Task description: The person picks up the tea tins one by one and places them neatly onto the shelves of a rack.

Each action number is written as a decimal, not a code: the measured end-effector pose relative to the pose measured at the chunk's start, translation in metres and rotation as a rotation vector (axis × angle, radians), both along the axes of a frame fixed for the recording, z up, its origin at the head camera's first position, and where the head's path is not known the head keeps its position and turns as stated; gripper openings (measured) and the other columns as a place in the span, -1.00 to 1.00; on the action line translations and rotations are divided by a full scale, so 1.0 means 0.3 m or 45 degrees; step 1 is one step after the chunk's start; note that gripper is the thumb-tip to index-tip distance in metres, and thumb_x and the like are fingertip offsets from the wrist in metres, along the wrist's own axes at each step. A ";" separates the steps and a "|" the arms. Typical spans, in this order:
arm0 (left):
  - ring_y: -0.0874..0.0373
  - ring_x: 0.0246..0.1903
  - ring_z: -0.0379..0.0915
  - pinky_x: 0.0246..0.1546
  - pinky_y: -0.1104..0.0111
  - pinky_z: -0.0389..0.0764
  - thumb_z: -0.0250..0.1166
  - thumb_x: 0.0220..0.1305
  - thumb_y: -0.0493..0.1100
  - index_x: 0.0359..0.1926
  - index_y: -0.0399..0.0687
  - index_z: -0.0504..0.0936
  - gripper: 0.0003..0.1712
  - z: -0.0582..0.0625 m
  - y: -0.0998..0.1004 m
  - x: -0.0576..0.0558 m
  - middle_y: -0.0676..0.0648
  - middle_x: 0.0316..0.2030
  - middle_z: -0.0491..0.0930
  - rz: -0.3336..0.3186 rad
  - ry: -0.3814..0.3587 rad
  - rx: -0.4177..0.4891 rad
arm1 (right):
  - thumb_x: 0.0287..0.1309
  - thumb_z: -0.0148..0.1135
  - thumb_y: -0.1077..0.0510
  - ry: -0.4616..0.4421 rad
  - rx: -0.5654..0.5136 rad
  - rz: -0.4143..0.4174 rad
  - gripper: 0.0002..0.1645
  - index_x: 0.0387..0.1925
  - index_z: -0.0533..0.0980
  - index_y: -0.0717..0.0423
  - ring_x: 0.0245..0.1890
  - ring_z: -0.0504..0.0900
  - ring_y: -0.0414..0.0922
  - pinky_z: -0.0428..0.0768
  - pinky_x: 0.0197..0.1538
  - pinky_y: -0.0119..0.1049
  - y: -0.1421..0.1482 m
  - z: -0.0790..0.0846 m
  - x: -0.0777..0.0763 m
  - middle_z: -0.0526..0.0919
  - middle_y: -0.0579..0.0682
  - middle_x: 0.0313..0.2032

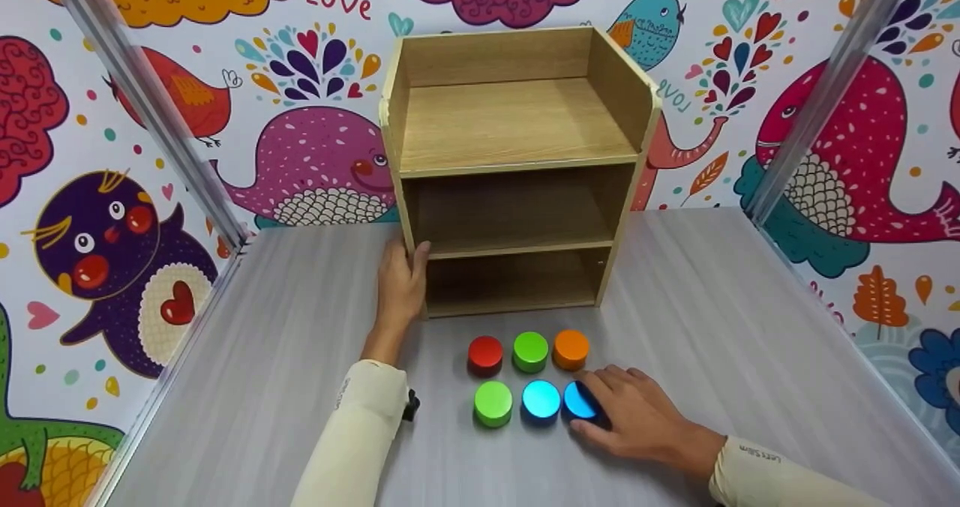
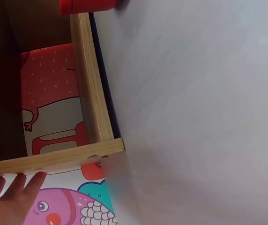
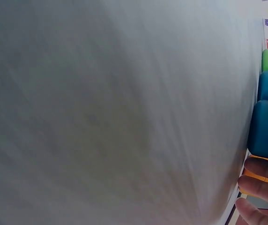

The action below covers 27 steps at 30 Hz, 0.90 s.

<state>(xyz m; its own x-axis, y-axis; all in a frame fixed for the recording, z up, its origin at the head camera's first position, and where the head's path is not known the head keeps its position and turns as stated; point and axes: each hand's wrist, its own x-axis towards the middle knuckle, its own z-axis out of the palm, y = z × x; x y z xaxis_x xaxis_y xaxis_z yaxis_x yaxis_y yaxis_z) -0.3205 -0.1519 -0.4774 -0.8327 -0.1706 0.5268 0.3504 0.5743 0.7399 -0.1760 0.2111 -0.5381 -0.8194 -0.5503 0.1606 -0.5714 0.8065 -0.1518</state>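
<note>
A small wooden shelf unit [image 1: 517, 166] stands upright at the back of the table. My left hand [image 1: 401, 278] is at its lower left side; in the left wrist view, straight fingers [image 2: 33, 183] touch the outside of the side panel. In front are short, shiny cylinders in two rows. The back row has a red cylinder [image 1: 485, 355], a green one [image 1: 530, 351] and an orange one [image 1: 571, 349]. Nearer are another green cylinder [image 1: 493, 403] and two blue ones. My right hand [image 1: 637, 417] holds the right-hand blue cylinder [image 3: 266, 131] between thumb and fingers, partly covering it.
The grey tabletop [image 1: 300, 387] extends on both sides of the shelf unit. Walls printed with cartoon animals [image 1: 322, 162] close in the back and sides, with metal posts [image 1: 825, 94] at the corners. The middle blue cylinder [image 1: 541, 400] stands close beside the held one.
</note>
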 end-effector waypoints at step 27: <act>-0.04 -0.28 0.33 -0.18 0.13 0.38 0.16 0.54 0.01 -0.10 -0.29 0.43 -0.62 0.002 0.003 -0.001 -0.16 -0.31 0.38 0.005 -0.069 0.042 | 0.26 0.10 -0.53 0.108 0.021 0.051 -0.28 0.14 0.51 -0.11 -0.13 0.60 -0.21 0.60 -0.05 -0.09 0.011 0.005 -0.005 0.70 -0.15 -0.11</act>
